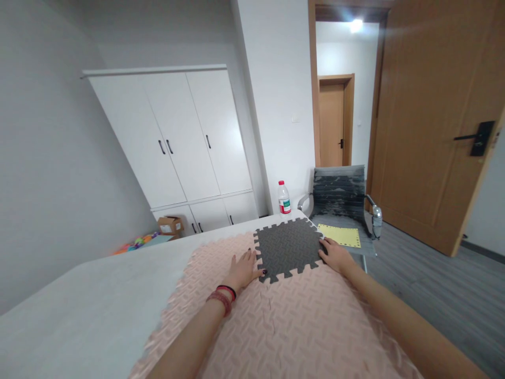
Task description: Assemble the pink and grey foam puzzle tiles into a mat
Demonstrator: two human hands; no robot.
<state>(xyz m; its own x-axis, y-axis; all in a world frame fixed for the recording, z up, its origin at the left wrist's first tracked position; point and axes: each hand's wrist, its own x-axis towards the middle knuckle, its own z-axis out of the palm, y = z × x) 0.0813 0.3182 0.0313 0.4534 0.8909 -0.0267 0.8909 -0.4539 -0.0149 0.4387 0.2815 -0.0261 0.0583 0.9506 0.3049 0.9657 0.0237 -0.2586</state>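
A dark grey interlocking foam mat tile (pixel 290 246) with toothed edges lies at the far end of a joined pink foam mat (pixel 307 321). Its near and left teeth meet the pink mat, though I cannot tell whether they are locked in. My left hand (pixel 241 269) rests flat on the pink mat, fingers spread, with the thumb touching the tile's near left corner. At the tile's right edge, my right hand (pixel 334 255) lies with its fingers apart, their tips on the dark surface. Red and black bands circle my left wrist.
The mats lie on a white table (pixel 114 295). A bottle with a red cap (pixel 284 199) stands at its far end. Beyond is a grey chair (pixel 340 195) bearing a yellow foam tile (pixel 340 235). A cardboard box (pixel 170 225) sits by the white cabinet (pixel 177 137). A wooden door (pixel 430 126) stands ajar.
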